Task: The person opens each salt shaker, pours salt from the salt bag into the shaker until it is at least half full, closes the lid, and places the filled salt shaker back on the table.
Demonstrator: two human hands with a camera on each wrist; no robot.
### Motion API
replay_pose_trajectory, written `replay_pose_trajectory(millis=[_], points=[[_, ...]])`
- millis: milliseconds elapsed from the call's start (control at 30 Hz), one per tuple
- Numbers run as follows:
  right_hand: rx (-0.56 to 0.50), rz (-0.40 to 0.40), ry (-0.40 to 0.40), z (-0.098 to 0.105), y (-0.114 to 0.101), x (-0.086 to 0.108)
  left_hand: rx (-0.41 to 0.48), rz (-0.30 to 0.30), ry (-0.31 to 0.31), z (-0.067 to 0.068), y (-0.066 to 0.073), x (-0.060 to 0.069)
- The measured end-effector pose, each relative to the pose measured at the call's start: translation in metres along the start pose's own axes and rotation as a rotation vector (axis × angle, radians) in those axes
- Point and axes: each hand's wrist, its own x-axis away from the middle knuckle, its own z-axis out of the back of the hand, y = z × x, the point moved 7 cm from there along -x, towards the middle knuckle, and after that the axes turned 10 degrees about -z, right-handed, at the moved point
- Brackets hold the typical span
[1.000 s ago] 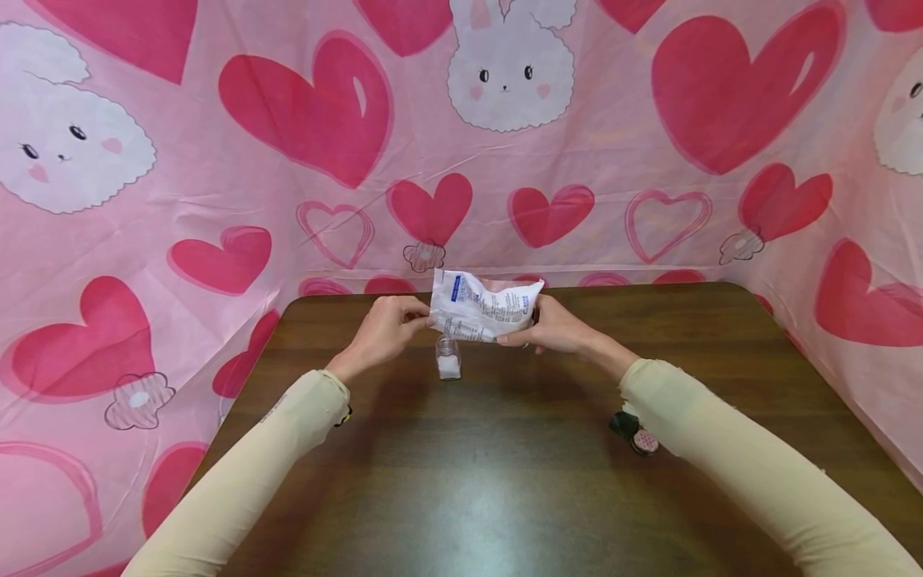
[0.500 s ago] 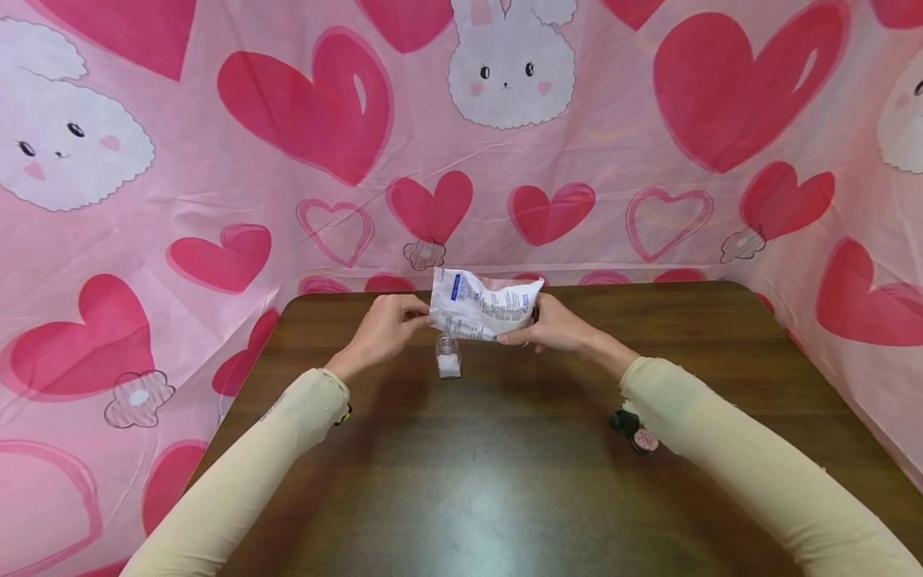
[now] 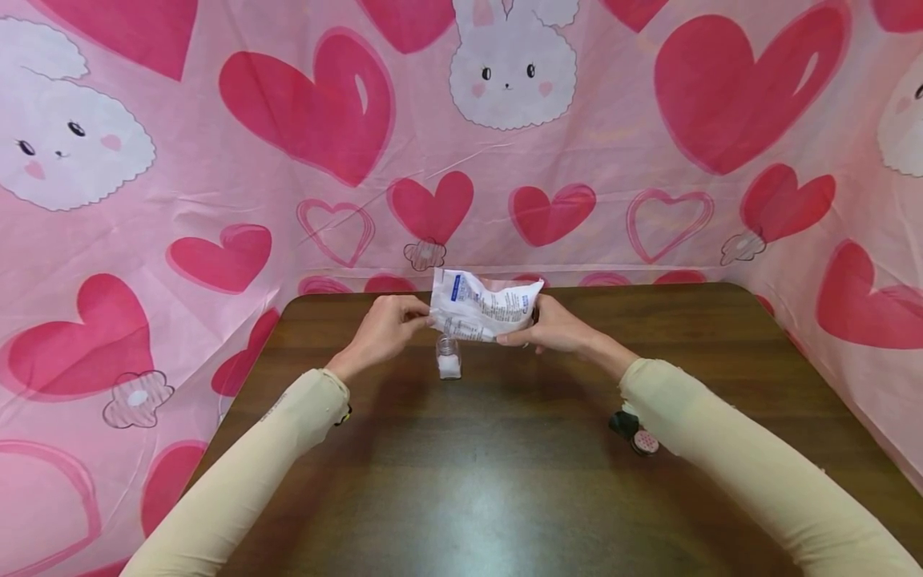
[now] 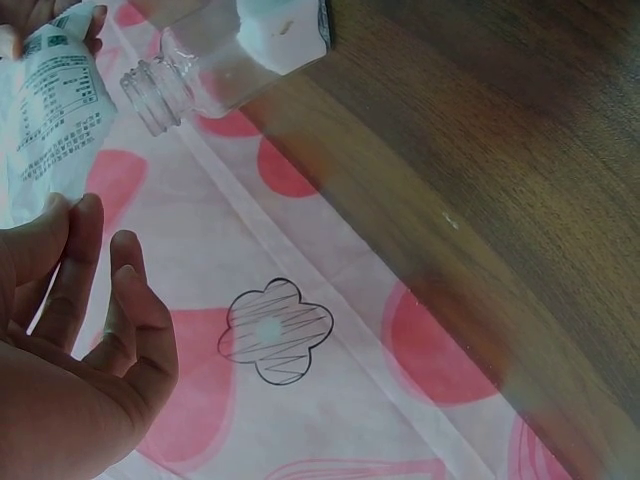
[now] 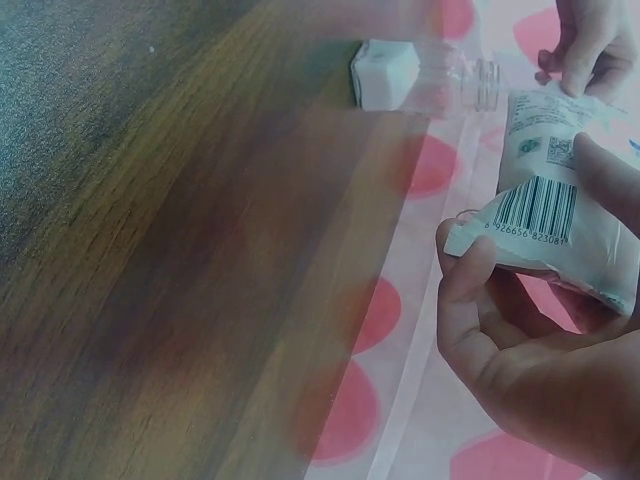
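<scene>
A white plastic packet [image 3: 485, 308] with blue and black print is held level above the far part of the table. My left hand [image 3: 385, 328] pinches its left corner between thumb and finger; in the left wrist view the other fingers are loosely bent. The right end is gripped by my right hand [image 3: 566, 328], with a barcode [image 5: 535, 210] showing in the right wrist view. Just below the packet's left end stands a small clear bottle [image 3: 449, 365]. Its threaded neck [image 4: 155, 97] is uncapped, and white contents [image 5: 387, 77] fill its lower part.
Beside my right forearm lie a black cap [image 3: 623, 425] and a round pink piece with dots [image 3: 645, 441], partly near the sleeve. The brown wooden table [image 3: 461, 481] ends at a pink cloth backdrop [image 3: 606, 224] with hearts and rabbits.
</scene>
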Motion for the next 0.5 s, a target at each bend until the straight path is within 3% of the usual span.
replay_pose_trajectory(millis=[500], points=[[-0.002,0.008,-0.001,0.0003,-0.0007,0.0007,0.002,-0.001,-0.001,-0.0009,-0.0007,0.001]])
